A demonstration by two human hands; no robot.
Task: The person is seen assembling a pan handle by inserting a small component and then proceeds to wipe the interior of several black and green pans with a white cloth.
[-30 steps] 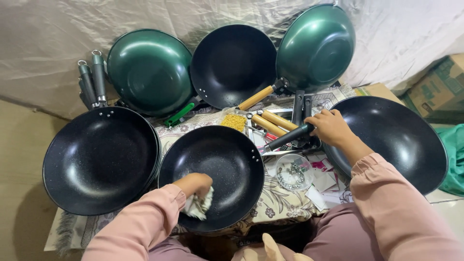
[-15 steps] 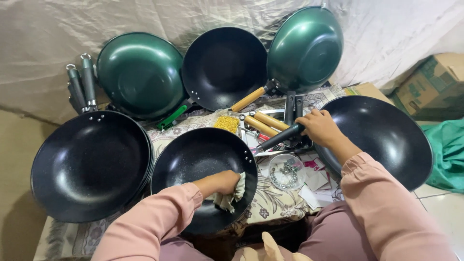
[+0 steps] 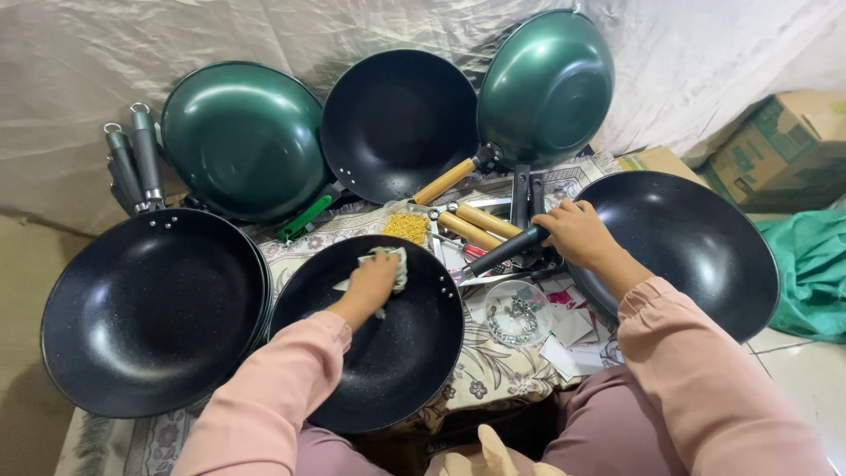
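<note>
Floor-level work area: patterned floral cloth (image 3: 493, 370) over a low surface, pale sheeting (image 3: 176, 53) draped behind. Item in hand: black non-stick wok (image 3: 397, 353), centre foreground, resting on the cloth just before the person's knees. Left hand (image 3: 370, 282) is closed over a pale rag (image 3: 392, 263), pressed to the wok's inner wall near the far rim. Right hand (image 3: 577, 231) is wrapped around the wok's dark handle (image 3: 502, 253), which runs up and to the right. Just beside, right: small clear bowl of metal fasteners (image 3: 515, 313) and scattered paper slips (image 3: 573, 326). Beyond: wooden handles (image 3: 480, 220), small packet of yellow pieces (image 3: 405, 227). Left: stacked black woks (image 3: 150, 308); right: one large black wok (image 3: 696, 238). Back row, leaning on the sheeting: green wok (image 3: 242, 137), black wok (image 3: 397, 119), green wok with wooden handle (image 3: 546, 84). Far left: grey loose handles (image 3: 132, 167). Far right: cardboard boxes (image 3: 775, 150), green cloth (image 3: 811, 273).
</note>
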